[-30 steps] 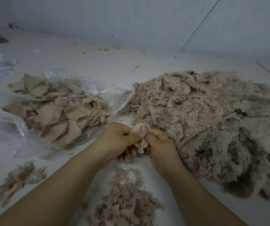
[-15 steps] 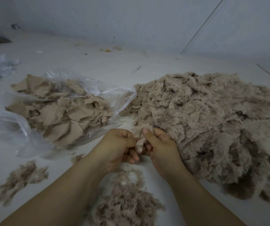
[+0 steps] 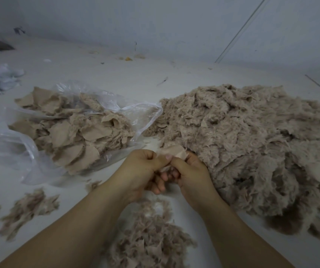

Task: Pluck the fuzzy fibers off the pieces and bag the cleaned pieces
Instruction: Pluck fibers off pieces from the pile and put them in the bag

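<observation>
Where the two hands meet, most of the held piece (image 3: 173, 152) is hidden; only its pale top edge shows above the thumbs. Left hand (image 3: 145, 169) and right hand (image 3: 191, 171) both have fingers curled, thumbs pinching that piece between them, knuckles touching. It sits just off the near edge of the big fuzzy pile (image 3: 252, 144), right side, partly cut by the frame. One clear plastic bag (image 3: 78, 128) on the left, mouth open, full of flatter pieces; count not readable. Plucked fibers: one heap (image 3: 147, 236) under the forearms, one clump (image 3: 27, 209) lower left, blurred. All on a white surface (image 3: 116, 78).
</observation>
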### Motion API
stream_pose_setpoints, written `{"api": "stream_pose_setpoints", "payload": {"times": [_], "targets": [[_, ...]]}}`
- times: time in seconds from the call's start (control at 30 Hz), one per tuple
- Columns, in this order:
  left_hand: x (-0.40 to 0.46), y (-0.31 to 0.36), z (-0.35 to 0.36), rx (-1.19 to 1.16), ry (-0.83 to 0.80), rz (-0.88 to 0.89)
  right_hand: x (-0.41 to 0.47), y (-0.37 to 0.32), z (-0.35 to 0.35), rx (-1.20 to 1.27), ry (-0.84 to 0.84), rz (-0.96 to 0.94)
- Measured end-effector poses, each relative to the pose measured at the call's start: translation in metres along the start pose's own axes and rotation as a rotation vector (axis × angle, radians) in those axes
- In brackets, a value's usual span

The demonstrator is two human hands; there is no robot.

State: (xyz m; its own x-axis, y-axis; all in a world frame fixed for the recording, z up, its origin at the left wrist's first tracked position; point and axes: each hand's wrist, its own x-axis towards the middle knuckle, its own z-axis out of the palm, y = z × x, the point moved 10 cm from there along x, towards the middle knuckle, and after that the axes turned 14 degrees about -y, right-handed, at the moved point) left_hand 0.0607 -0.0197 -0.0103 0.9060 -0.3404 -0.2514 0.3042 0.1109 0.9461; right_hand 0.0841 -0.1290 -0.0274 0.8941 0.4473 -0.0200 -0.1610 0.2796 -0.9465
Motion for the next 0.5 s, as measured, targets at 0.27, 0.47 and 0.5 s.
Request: {"api": "stream_pose_setpoints", "payload": {"times": [0.27,0.47,0.5], "targets": [[-0.002,0.009,-0.007,-0.007,-0.038,0.024,-0.001,-0.004,0.003,0.008,0.013,-0.033],[-0.008,0.014,-0.028,-0.034,0.036,0.095,-0.004,-0.004,-0.002,-0.004,0.091,-0.022],[-0.009,0.014,-0.027,-0.021,0.015,0.095,-0.005,-0.005,0.000,-0.003,0.091,-0.023]]}}
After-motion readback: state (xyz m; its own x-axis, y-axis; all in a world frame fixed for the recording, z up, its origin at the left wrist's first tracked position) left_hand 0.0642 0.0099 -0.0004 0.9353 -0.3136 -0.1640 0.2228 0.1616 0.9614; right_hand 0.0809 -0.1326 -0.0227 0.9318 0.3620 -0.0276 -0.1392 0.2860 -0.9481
